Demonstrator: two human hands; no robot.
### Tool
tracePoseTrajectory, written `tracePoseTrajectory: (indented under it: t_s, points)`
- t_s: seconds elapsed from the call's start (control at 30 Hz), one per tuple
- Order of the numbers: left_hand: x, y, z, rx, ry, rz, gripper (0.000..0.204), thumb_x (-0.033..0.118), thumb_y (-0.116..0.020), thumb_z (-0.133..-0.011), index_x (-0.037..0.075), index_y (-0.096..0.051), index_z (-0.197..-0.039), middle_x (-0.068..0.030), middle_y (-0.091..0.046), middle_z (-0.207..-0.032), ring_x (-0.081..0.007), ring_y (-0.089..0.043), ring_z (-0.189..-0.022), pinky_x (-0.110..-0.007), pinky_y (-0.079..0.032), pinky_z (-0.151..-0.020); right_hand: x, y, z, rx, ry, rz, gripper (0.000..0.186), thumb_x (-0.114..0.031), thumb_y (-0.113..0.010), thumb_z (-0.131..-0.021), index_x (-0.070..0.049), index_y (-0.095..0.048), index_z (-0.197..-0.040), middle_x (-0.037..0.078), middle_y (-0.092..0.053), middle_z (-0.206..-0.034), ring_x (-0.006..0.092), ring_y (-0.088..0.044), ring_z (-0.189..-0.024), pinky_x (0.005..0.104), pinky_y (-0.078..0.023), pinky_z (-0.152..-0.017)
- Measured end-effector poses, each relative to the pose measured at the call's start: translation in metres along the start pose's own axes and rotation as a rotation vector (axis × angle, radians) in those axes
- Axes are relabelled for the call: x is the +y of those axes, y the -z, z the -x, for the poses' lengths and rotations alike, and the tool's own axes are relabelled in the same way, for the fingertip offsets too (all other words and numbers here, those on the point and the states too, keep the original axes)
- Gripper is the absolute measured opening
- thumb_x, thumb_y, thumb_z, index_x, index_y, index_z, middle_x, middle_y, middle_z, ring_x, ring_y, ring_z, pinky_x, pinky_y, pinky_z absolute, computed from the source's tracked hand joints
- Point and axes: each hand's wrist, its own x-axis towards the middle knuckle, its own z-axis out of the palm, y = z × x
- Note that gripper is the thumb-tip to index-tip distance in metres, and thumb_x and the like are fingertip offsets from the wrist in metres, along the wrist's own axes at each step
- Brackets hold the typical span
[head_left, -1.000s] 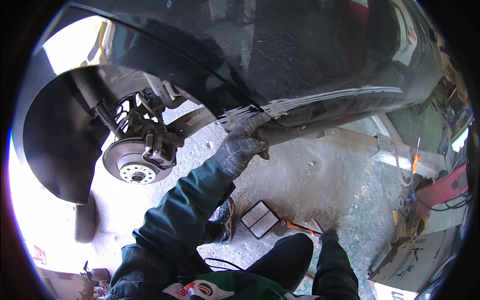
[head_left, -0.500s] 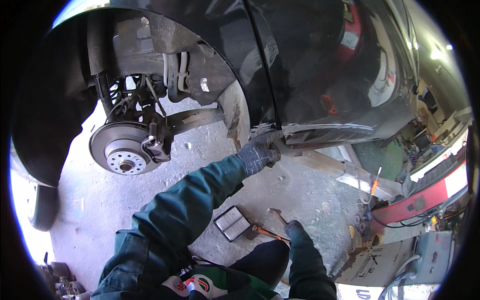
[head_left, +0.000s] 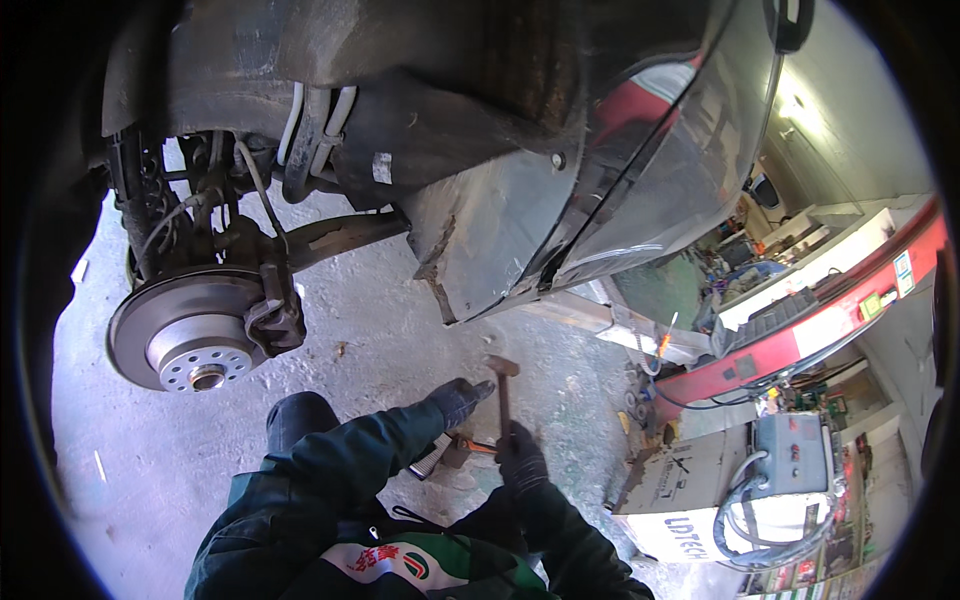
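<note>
"Where's the hammer [head_left: 504,395]?"
"Lower centre of the frame, right hand [head_left: 520,462] wrapped round its handle!"
"And the left hand [head_left: 458,402]?"
"Just beside it; can't tell whether it grips anything. Brake disc [head_left: 188,335] hangs frame left."

"What's showing lower right?"
"Cardboard box [head_left: 685,470] standing there, grey-blue machine [head_left: 795,450] sitting just beside it, grey hose [head_left: 722,518] looping down the front."
"Above those?"
"Red beam [head_left: 705,382] slanting up rightward. Orange handle [head_left: 664,346] sticking up near its lower end."
"Farther back?"
"Ceiling light [head_left: 796,108] glowing, clutter [head_left: 740,258] piling along the wall [head_left: 865,150], mostly blurring."
</note>
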Motion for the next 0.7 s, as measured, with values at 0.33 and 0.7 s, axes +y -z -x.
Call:
tracePoseTrajectory:
  t_s: [0.33,0.7]
  points:
    - [-0.148,0.010,-0.001,0.249,0.439,0.599,0.035,0.044,-0.053,-0.099,0.011,-0.067,-0.103,-0.0076,-0.059,-0.076,-0.0237,-0.058,-0.060,-0.042,-0.049,-0.048,-0.161,0.120,-0.055,-0.151,0.303,0.173,0.047,-0.013,-0.072,-0.092,-0.001,-0.056,-0.133,0.013,-0.064,-0.121,0.0207,-0.061,-0.114,0.0328,-0.051,-0.096]
    - [-0.133,0.050,-0.018,0.221,0.215,0.481,0.029,0.043,-0.052,-0.096,0.023,-0.067,-0.110,-0.0094,-0.051,-0.066,-0.0240,-0.048,-0.045,-0.042,-0.043,-0.036,-0.405,0.225,-0.113,0.691,0.963,0.347,0.058,-0.020,-0.074,-0.092,0.004,-0.049,-0.138,0.019,-0.059,-0.127,0.0269,-0.060,-0.115,0.0363,-0.049,-0.101]
